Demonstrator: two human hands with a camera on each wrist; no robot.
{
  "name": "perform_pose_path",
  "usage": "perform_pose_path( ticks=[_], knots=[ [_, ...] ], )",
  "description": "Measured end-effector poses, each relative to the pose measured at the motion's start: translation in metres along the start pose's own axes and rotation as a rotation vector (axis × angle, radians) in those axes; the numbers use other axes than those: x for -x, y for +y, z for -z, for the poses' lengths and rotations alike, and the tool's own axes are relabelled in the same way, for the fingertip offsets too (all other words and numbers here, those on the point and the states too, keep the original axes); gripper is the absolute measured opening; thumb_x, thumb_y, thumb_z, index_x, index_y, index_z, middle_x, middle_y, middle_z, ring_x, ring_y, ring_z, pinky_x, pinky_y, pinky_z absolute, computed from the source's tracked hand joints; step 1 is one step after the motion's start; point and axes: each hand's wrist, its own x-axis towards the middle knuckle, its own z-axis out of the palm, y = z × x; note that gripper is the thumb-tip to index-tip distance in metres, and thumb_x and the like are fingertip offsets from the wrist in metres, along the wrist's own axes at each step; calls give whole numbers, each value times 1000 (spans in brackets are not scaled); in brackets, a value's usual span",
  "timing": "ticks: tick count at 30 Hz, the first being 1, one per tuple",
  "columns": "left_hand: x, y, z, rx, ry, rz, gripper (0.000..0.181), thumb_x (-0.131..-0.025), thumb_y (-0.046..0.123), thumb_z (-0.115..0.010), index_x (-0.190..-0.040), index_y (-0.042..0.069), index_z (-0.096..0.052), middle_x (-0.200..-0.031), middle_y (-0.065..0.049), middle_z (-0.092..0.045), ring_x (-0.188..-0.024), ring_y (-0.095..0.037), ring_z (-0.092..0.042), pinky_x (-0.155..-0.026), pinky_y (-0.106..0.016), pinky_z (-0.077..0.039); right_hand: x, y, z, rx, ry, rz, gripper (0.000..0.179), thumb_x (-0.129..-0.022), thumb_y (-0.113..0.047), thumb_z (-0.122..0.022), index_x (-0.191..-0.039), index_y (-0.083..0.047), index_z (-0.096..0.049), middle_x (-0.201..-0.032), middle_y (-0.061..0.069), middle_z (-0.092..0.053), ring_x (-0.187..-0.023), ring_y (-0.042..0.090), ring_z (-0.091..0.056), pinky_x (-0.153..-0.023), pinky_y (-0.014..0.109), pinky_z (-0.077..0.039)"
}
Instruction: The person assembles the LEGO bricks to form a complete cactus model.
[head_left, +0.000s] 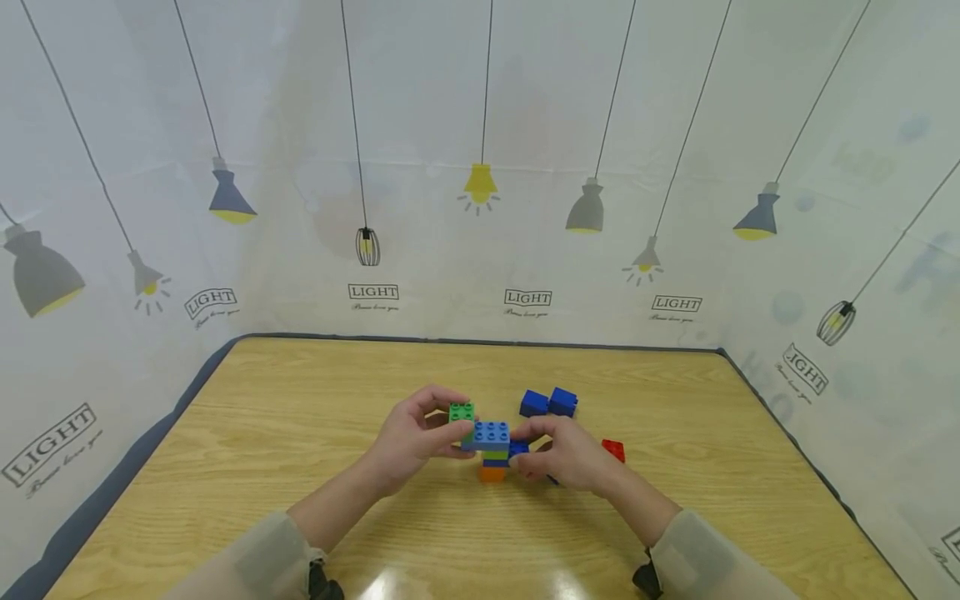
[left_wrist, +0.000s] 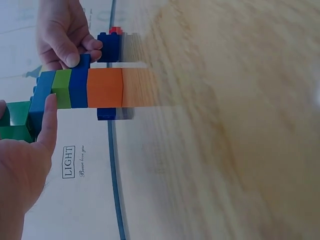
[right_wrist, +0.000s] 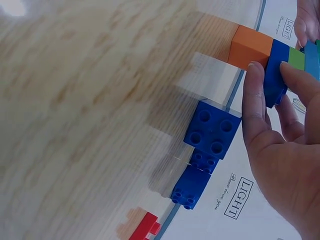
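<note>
A small tower of toy building bricks stands on the table between the hands. An orange brick [head_left: 492, 474] is at its base, with a dark blue brick [left_wrist: 79, 88], a lime green brick [left_wrist: 62, 89] and a light blue brick [head_left: 491, 433] above. On the tower's upper left sits a green brick [head_left: 462, 412], which my left hand [head_left: 416, 433] grips; one finger lies along the light blue brick. My right hand [head_left: 562, 454] pinches the dark blue brick where it juts out to the right, just above the orange one. Its fingers partly cover that brick.
Two dark blue bricks [head_left: 534, 403] [head_left: 563, 401] lie behind the right hand. Another dark blue brick [right_wrist: 212, 129] stands close beside that hand, and a red brick [head_left: 612, 450] lies farther right. A lamp-patterned sheet [head_left: 420, 192] rises behind the wooden table [head_left: 300, 400].
</note>
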Motion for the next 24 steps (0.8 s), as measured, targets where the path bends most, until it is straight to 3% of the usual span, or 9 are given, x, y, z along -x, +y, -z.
perform_pose_path(
  ticks=[12, 24],
  knots=[
    [-1, 3, -1, -20, 18, 17, 41, -102, 8, -78, -138, -3, -62, -125, -11, -63, -109, -26, -70, -90, -50, -70, 3, 1, 4, 15, -12, 23, 40, -99, -20, -84, -136, -9, -73, -130, 16, -69, -94, 25, -78, -85, 40, -71],
    [-1, 5, -1, -2, 14, 31, 37, -101, 5, -78, -135, -1, -64, -122, -10, -64, -110, -25, -69, -91, -52, -69, 19, 13, 35, 15, 44, 67, 46, -102, -28, -81, -141, -5, -71, -137, 21, -70, -103, 23, -78, -88, 41, -70]
  ],
)
